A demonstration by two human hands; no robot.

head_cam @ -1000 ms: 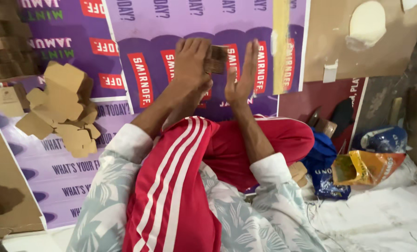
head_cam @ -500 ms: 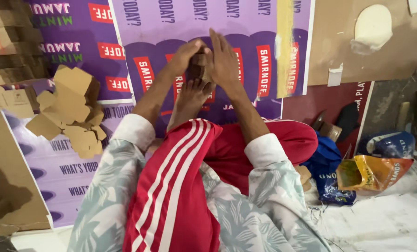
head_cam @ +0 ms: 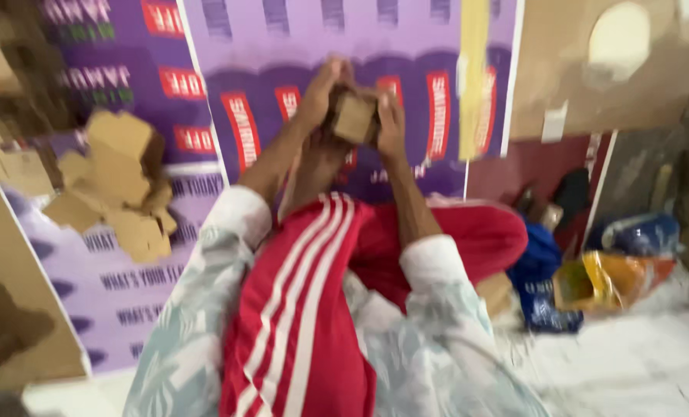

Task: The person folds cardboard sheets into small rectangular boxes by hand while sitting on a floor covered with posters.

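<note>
**Both hands close around a small cardboard box above the raised knee**

Half a second ago the hands were laid over the piece so that little of it showed. Now the small cardboard box (head_cam: 353,117) has turned one tan square face toward the camera, and the view has swung a little to the right and gone blurred. The left hand (head_cam: 319,94) grips the box's left side with fingers curled up over its top edge; the right hand (head_cam: 391,123) presses flat against its right side, fingers pointing upward. Both hands are pressed onto the box, which sits between them, held in the air just above the knee of the red striped trousers (head_cam: 306,309) and in front of the purple printed sheet (head_cam: 298,46) on the floor.

The heap of folded cardboard boxes (head_cam: 116,185) lies well to the left, on the sheet's left part, apart from the hands. To the right, past the sheet's right edge, a strip of brown cardboard (head_cam: 584,100) lies flat, and nearer the camera a blue bag (head_cam: 541,286) and an orange packet (head_cam: 607,282) sit beside the folded right leg. Open sheet shows between the heap and the left forearm; the white floor (head_cam: 630,363) at lower right is bare beyond the packets.
</note>
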